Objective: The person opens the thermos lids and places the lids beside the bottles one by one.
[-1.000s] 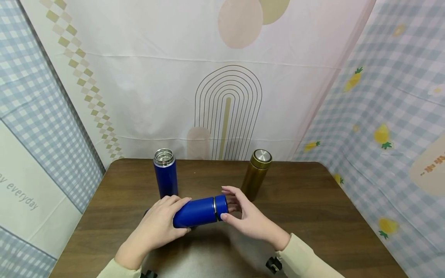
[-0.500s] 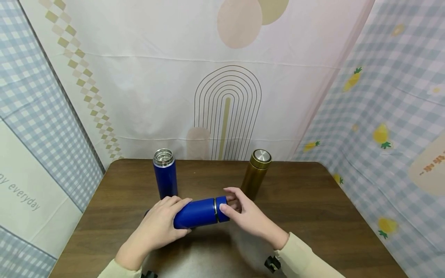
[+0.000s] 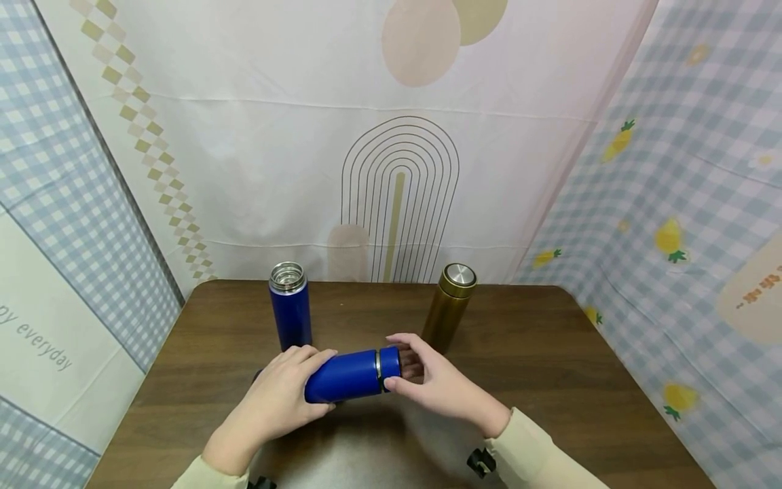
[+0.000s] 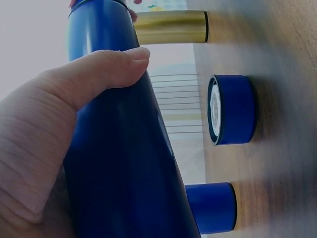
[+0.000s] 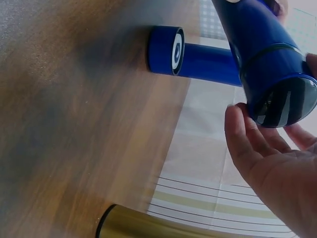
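Observation:
My left hand [image 3: 277,394] grips a blue thermos [image 3: 343,375] by its body, tilted nearly level above the table. Its lid [image 3: 389,368], below a thin metal ring, points right. My right hand [image 3: 441,384] has its fingers curled about this lid, thumb on the near side; in the right wrist view the lid's glossy black end [image 5: 287,105] faces the palm. Behind my left hand a second blue thermos [image 3: 292,309] stands upright, its steel mouth uncovered. A loose blue lid [image 4: 235,109], white inside facing up, sits on the table, mostly hidden by my left hand in the head view.
A gold thermos [image 3: 452,302] with a silver-topped lid stands upright beyond my right hand. The brown wooden table [image 3: 550,380] ends at a white printed cloth [image 3: 275,170]. Checked blue cloth [image 3: 647,204] hangs at the right side.
My right thumb and fingers turn about the lid: the thumb rises onto it half a second ago, then shifts lower now. My left hand keeps its grip on the thermos almost unmoved.

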Demonstrator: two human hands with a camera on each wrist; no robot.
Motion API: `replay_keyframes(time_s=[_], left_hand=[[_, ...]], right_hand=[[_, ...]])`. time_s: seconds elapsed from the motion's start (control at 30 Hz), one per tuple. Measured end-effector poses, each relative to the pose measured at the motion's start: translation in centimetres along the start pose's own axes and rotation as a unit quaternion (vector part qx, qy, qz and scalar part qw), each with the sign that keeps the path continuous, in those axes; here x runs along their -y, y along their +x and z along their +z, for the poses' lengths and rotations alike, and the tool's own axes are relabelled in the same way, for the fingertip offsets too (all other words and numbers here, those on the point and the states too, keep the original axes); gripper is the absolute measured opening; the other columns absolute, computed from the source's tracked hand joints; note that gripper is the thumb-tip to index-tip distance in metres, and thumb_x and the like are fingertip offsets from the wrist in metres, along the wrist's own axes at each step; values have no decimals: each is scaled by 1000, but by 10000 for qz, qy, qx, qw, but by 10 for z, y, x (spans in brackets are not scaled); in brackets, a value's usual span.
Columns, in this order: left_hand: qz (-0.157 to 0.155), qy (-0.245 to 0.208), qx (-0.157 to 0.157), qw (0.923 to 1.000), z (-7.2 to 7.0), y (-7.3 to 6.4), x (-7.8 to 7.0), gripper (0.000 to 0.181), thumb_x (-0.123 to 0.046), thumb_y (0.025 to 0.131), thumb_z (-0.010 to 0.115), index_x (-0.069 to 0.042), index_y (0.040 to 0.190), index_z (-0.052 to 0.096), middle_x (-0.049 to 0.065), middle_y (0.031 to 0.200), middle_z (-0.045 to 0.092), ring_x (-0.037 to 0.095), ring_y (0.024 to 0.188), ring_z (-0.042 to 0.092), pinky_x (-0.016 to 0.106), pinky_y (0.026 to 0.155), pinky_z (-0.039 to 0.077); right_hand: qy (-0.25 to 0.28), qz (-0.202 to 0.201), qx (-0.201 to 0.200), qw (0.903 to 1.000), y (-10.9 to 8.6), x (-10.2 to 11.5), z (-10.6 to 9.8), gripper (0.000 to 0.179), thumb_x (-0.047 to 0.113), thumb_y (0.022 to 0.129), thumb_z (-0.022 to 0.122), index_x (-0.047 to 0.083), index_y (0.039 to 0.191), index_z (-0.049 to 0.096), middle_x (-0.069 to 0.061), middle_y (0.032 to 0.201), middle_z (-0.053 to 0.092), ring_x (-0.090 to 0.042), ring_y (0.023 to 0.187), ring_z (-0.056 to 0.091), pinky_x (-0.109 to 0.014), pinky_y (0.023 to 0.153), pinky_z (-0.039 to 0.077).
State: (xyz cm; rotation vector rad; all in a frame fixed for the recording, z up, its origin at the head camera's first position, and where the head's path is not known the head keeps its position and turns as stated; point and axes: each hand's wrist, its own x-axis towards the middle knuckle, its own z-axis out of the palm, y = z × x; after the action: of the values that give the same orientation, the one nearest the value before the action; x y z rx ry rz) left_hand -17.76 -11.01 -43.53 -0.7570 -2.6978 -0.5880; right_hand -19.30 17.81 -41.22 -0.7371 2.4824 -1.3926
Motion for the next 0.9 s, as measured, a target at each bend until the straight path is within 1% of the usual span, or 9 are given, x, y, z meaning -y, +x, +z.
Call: replay_keyframes(time_s=[0.17, 0.33, 0.5, 0.63, 0.77, 0.9], left_hand=[[-29, -17, 30, 10000, 0, 0, 0, 77, -44, 61, 87, -20, 128, 60, -5, 107, 60, 17, 100, 54, 42, 89, 45], [-41, -46, 47, 10000, 0, 1, 1, 76, -45, 61, 87, -21, 128, 60, -6, 107, 59, 17, 99, 54, 42, 88, 45], [-18, -54, -82, 10000, -1, 1, 5, 75, -45, 61, 87, -22, 127, 60, -7, 104, 59, 15, 96, 54, 40, 86, 46], [11, -72, -223, 9997, -1, 1, 7, 75, -45, 60, 86, -19, 126, 61, -6, 104, 60, 16, 95, 55, 40, 87, 46], [-97, -146, -327, 9993, -2, 2, 8, 75, -46, 61, 86, -18, 126, 61, -5, 103, 60, 18, 95, 55, 42, 87, 46], [-307, -318, -501, 9978, -4, 4, 7, 75, -46, 62, 86, -16, 126, 60, -3, 105, 61, 18, 95, 55, 41, 86, 46]], right_hand=[[-418, -183, 164, 9988, -1, 0, -3, 61, 38, 86, 73, 34, 138, 40, 8, 132, 44, -12, 111, 53, -40, 96, 45], [-569, -258, 129, 9980, -2, 3, -6, 58, 39, 86, 72, 38, 135, 42, 10, 129, 44, -11, 111, 50, -40, 95, 44], [-641, -486, -91, 9967, -2, 3, -10, 57, 36, 86, 73, 37, 134, 43, 11, 126, 45, -12, 108, 50, -37, 92, 45], [-737, -516, -373, 9952, -3, 1, -13, 62, 33, 85, 74, 38, 137, 41, 10, 126, 44, -11, 110, 50, -33, 93, 45], [-767, -429, -671, 9939, -3, -3, -14, 66, 30, 84, 76, 35, 140, 40, 6, 127, 41, -13, 115, 48, -38, 99, 43], [-738, -315, -842, 9932, -2, -9, -11, 63, 28, 83, 77, 29, 137, 44, 1, 126, 40, -16, 115, 48, -42, 100, 42]])
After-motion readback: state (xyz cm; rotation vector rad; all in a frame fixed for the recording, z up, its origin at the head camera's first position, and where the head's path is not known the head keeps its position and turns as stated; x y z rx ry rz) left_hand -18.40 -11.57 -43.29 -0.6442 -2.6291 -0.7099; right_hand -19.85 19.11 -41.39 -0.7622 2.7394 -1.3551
